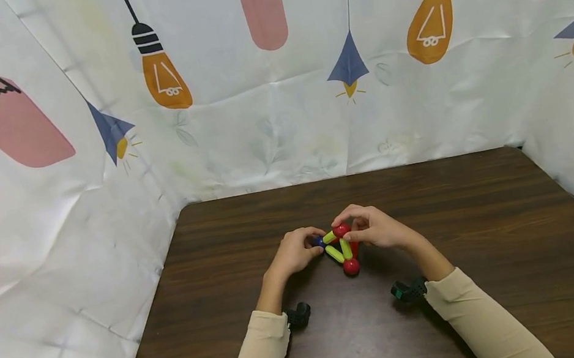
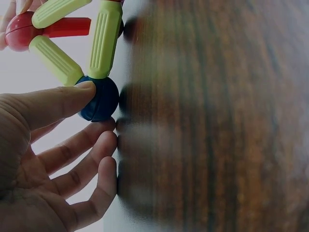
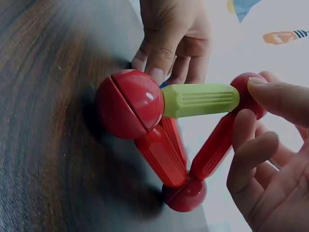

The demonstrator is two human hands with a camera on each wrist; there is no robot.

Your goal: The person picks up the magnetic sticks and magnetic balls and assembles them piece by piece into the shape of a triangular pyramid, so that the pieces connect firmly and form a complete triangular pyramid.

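A small pyramid of balls and magnetic-looking rods stands on the table, with green rods (image 2: 104, 41) and red rods (image 3: 212, 145) joining one blue and several red balls. My left hand (image 1: 295, 252) pinches the blue ball (image 2: 99, 99) at the left base corner, thumb on its upper side, other fingers close over the table. Across from it, my right hand (image 1: 375, 229) holds the top red ball (image 3: 248, 94) between thumb and fingers. Nearest me sits a red ball (image 1: 351, 266), untouched. Another red ball (image 3: 186, 194) forms the right base corner in the right wrist view.
Brown wood-grain table (image 1: 217, 307) extends around the pyramid. A white curtain (image 1: 236, 137) printed with lamps and bulbs hangs behind and at both sides. Dark straps with devices (image 1: 409, 290) sit at the wrists, by the beige sleeves (image 1: 258, 356).
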